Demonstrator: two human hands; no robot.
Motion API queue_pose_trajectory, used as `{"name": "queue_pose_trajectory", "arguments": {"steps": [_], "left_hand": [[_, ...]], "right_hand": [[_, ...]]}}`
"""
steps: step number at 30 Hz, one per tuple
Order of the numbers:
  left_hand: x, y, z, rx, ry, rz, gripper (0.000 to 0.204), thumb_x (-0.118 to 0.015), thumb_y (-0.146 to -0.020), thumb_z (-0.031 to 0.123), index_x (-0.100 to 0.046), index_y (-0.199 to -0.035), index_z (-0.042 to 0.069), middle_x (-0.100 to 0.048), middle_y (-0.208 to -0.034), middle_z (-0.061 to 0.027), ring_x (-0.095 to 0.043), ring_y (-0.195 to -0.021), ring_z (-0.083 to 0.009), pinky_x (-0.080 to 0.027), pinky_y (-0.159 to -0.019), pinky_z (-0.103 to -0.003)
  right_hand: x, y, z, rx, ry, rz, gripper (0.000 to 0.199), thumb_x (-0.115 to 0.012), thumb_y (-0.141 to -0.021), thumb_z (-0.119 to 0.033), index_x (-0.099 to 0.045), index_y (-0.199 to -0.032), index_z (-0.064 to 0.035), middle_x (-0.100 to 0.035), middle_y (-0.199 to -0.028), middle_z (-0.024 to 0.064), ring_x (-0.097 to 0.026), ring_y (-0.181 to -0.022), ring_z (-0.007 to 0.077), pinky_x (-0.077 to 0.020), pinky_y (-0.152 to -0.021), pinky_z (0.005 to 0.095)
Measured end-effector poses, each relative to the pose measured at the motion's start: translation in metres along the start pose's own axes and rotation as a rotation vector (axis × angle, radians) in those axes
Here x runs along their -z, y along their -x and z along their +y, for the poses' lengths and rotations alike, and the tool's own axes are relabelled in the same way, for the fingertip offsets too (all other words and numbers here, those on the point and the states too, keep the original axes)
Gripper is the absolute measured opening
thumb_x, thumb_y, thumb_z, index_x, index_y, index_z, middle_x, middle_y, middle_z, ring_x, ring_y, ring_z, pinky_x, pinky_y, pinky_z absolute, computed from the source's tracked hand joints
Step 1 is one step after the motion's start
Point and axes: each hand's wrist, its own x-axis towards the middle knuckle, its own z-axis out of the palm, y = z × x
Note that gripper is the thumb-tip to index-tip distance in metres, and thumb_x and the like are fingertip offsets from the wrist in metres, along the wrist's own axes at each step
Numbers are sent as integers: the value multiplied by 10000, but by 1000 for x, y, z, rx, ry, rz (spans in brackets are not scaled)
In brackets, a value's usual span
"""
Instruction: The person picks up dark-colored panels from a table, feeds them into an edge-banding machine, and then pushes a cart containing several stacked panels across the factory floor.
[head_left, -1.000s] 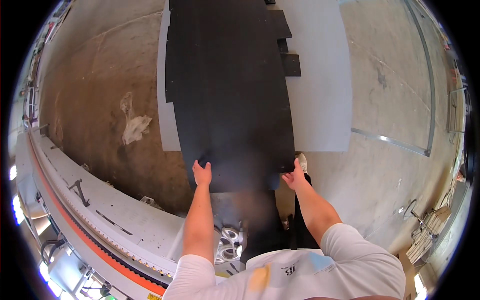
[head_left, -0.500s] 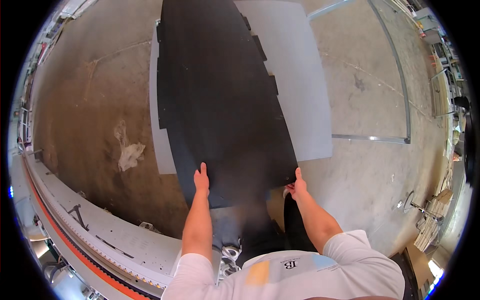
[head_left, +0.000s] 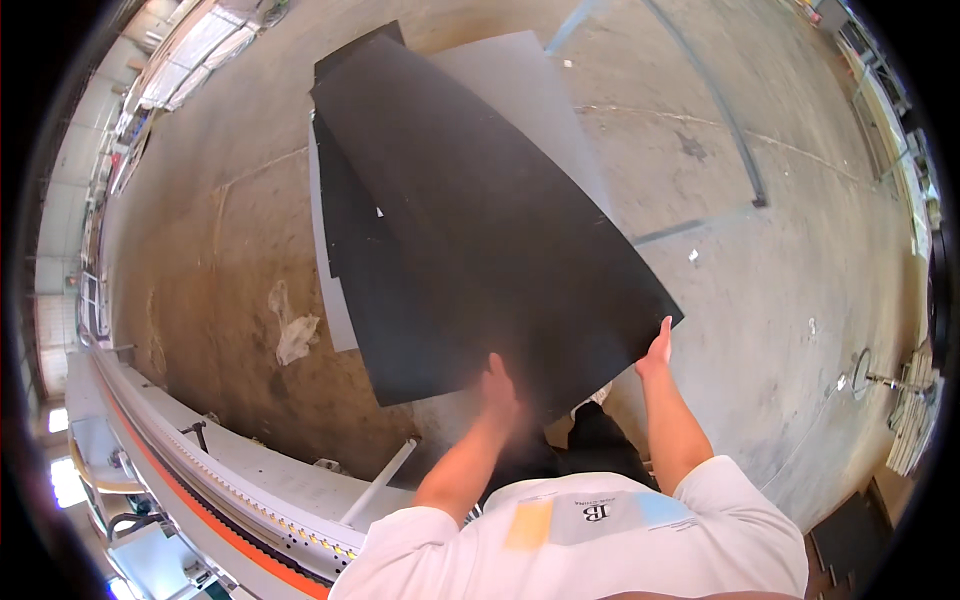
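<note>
At your far left, a bright window (head_left: 68, 482) glows beyond a long pale machine (head_left: 270, 465), whose orange stripe (head_left: 215, 510) curves toward the lower edge. A pale pile (head_left: 205, 55) lies at the upper left, and crumpled clear plastic (head_left: 296, 338) rests on the stained concrete floor (head_left: 220, 250) between the machine and the panels. A pale bar (head_left: 382, 480) slants up at the machine's near end.

Next comes a light grey sheet (head_left: 525, 75) flat on the floor, a thin strip at its left side and a broader stretch at the upper right. On it lie the lower black panels (head_left: 355, 330), their left edges stepped. Across them, turned at an angle, is the top black panel (head_left: 480, 200), its near right corner reaching past the grey sheet toward you.

Your left hand (head_left: 497, 395), hazy with blur, is at that panel's near edge, one digit pointing up against the black; how far it is open, or how firmly it grips, you cannot tell here. Below, you wear a white T-shirt (head_left: 580, 545) and dark trousers (head_left: 605, 440). Your right hand (head_left: 655, 348) is closed on the panel's edge near the corner, a digit raised, other fingers mostly hidden. Farther right, a metal frame (head_left: 745, 170) lies on the floor; pale boards (head_left: 912, 430) are stacked at the far right.
</note>
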Motion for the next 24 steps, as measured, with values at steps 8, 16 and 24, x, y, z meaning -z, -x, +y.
{"name": "queue_pose_trajectory", "arguments": {"steps": [8, 16, 24], "left_hand": [[-59, 148, -125, 315, -433, -745, 705, -471, -1023, 646, -584, -1294, 5, -650, -1224, -143, -645, -1087, -246, -540, -899, -443], [-49, 71, 2, 295, 430, -581, 627, -458, -1063, 528, -464, -1498, 77, -516, -1504, -154, -493, -1370, -375, -386, -1166, -556], [-71, -57, 110, 131, 358, -115, 798, -527, -981, 676, -473, -1511, 81, -488, -1547, -91, -498, -1368, -328, -394, -1151, -518]], "right_hand": [[199, -40, -177, 198, 304, 260, 817, -590, -971, -622, -520, -1447, 38, -614, -1404, 134, -603, -1246, 275, -455, -1094, 418], [383, 64, -278, 436, 282, 514, 767, -653, -927, -575, -590, -1409, 18, -612, -1409, 131, -603, -1243, 275, -463, -1078, 408], [321, 232, -305, 857, 262, 699, 691, -642, -958, -529, -609, -1396, 5, -592, -1407, 130, -601, -1199, 273, -476, -1048, 408]]}}
